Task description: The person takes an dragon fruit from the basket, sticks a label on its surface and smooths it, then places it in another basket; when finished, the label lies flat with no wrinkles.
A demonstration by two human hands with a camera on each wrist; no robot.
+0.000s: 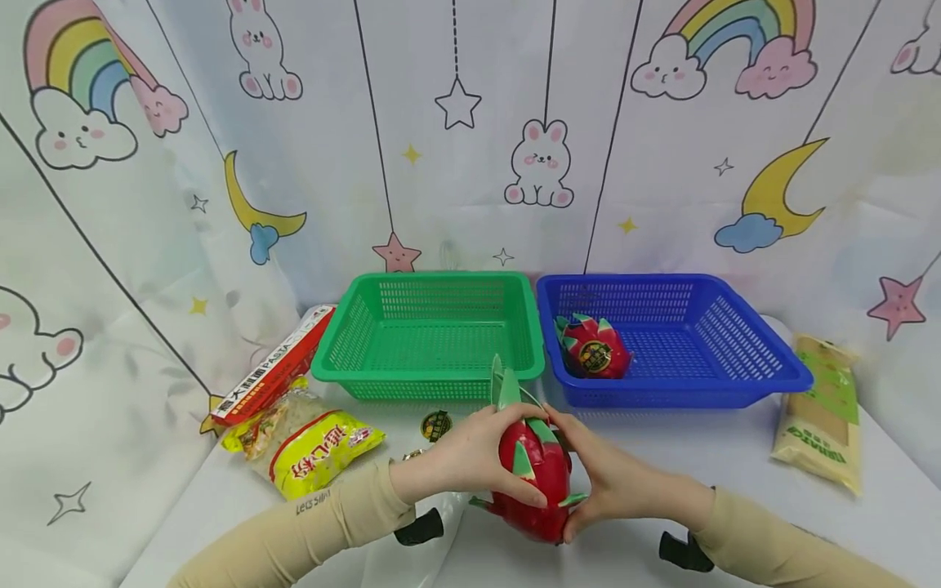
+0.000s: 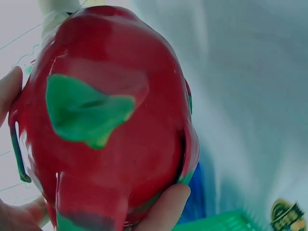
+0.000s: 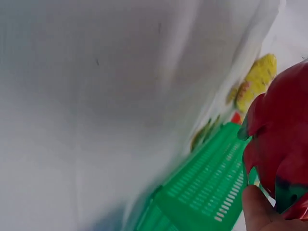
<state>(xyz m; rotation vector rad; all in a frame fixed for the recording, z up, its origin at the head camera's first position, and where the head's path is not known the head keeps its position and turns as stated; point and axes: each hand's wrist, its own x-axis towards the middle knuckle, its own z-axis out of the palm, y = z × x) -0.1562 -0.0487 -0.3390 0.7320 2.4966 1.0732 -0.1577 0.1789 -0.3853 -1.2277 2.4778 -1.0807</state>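
A person in beige sleeves grips a large red dragon fruit [image 1: 540, 490] with green leaf tips between two bare hands. The left hand [image 1: 470, 449] curls its fingers and thumb over one side; the right hand [image 1: 613, 478] clasps the opposite side with bent fingers and thumb. The fruit is at the near middle of a white counter [image 1: 735, 449], its leafy crown pointing toward the baskets; whether its underside touches the surface cannot be told. Beyond it stand a green basket [image 1: 441, 339] and, just to the right, a blue basket [image 1: 676, 351] with a smaller dragon fruit [image 1: 606, 335] inside at its left end. On the left lie a red and white pasta box [image 1: 272, 371] and a yellow food bag [image 1: 319, 449]; on the right, a beige and green packet [image 1: 819, 420]. Behind hangs a pale curtain [image 1: 478, 212] printed with bunnies, rainbows, moons and stars.
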